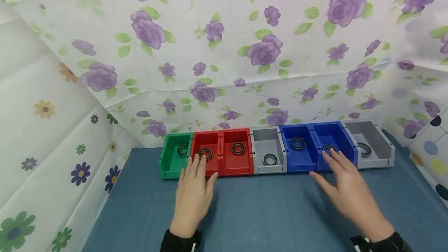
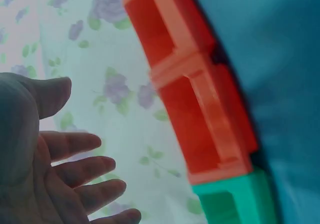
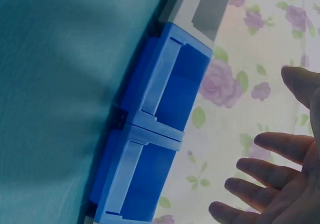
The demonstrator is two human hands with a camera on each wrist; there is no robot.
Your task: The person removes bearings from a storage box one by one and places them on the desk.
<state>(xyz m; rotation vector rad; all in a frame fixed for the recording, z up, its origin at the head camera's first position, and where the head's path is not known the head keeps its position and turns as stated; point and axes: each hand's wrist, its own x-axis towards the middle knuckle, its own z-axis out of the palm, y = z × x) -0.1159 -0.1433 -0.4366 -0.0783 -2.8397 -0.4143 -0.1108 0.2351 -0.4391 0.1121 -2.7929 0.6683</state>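
In the head view my left hand [image 1: 194, 195] hovers before the left red bin [image 1: 196, 141], its straight fingers overlapping the front lip. My right hand [image 1: 350, 193] has its fingers spread over the front of the right blue bin [image 1: 325, 132]. Neither hand holds anything. Black ring-shaped bearings lie one to a bin: a bearing [image 1: 205, 154] near my left fingertips, another bearing [image 1: 329, 149] partly hidden by my right fingers. The wrist views show the left palm [image 2: 20, 174] and right palm [image 3: 300, 184] with fingers extended, apart from the bins.
The bins form one row against a flowered cloth backdrop [image 1: 224, 69]. A green bin [image 1: 171, 154] stands at the left end, a grey bin [image 1: 267, 139] in the middle and another grey bin [image 1: 367, 131] at the right end. Blue cloth [image 1: 259, 213] covers the table before them.
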